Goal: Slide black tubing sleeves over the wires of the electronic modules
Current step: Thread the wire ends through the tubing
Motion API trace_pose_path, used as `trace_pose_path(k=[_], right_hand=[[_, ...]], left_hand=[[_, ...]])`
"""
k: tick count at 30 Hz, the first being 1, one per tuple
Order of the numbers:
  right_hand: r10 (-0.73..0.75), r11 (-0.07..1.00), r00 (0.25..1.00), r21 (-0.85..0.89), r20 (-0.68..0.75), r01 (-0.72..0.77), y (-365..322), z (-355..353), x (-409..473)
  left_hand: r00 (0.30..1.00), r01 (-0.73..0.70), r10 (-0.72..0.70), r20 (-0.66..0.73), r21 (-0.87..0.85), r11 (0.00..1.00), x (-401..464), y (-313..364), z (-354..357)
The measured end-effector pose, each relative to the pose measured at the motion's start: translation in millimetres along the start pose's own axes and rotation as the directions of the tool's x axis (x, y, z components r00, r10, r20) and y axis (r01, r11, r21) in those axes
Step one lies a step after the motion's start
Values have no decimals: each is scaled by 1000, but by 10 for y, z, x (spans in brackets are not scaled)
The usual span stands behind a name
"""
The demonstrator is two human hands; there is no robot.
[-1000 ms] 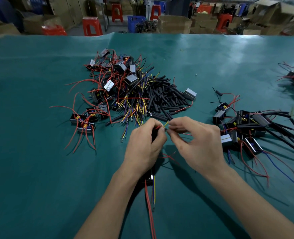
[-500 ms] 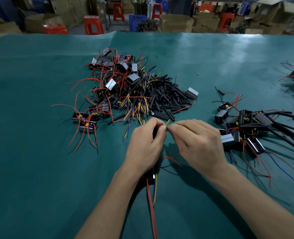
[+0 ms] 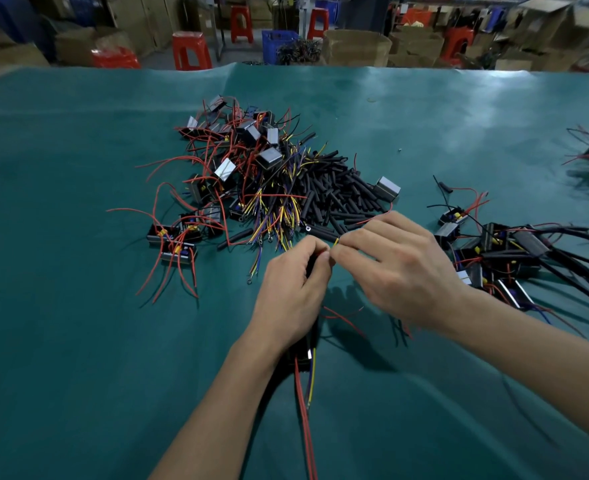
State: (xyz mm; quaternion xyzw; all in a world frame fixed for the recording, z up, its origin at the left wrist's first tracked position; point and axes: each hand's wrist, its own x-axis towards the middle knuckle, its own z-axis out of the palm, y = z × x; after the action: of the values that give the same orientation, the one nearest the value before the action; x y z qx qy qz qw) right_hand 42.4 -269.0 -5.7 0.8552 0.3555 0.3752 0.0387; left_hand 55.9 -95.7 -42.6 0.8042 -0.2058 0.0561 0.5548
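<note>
Here the left hand [image 3: 291, 289] curls its fingers around a black tubing sleeve [image 3: 309, 268], mostly hidden in the fist, while the right hand [image 3: 400, 268] pinches thumb and forefinger on thin wires [image 3: 335, 241] just at the left fingertips. Below the left wrist the held module [image 3: 303, 355] trails red and yellow leads toward the person. Just beyond the fingertips lies a loose heap of black sleeves [image 3: 341, 199], with unsleeved modules [image 3: 237, 161] farther left. Right of the right hand sit sleeved modules [image 3: 500, 251]. Past the green table [image 3: 78, 341], a blue crate [image 3: 279, 46] holds dark tangled wiring, beside an open cardboard box [image 3: 355, 48] whose contents cannot be seen.
</note>
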Motion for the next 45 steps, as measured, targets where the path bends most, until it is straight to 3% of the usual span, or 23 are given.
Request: trace_pose_path(k=[6,10,14,16,26,30,36,45], right_hand=[[48,998,998,-33,37,-47,-43,-29,-5],[238,964,965,98,111,-249,-119,-25,-35],[431,843,883,268,185,-467,-178,-24,-32],[471,810,862,293,189,-507,-192,-17,-25],[324,946,946,5,-4,-324,-221,21,-88],[332,940,943,80,13,-332,-193,11,-72],[407,851,897,285,174,-442,-132,-33,-62],[506,679,757,349,414,-645,-64,-52,49]], left_hand=[[1000,21,-21,-11,-45,999,-3,-10,16],[999,33,-33,-41,3,999,9,-20,25],[998,22,-19,-57,49,999,15,-11,29],[998,19,-16,-57,46,999,20,-8,29],[999,-27,28,-33,25,999,30,-19,37],[999,-21,21,-35,14,1000,32,-27,28],[1000,-27,27,-12,3,1000,21,-12,18],[999,-12,12,-37,17,1000,21,-28,23]])
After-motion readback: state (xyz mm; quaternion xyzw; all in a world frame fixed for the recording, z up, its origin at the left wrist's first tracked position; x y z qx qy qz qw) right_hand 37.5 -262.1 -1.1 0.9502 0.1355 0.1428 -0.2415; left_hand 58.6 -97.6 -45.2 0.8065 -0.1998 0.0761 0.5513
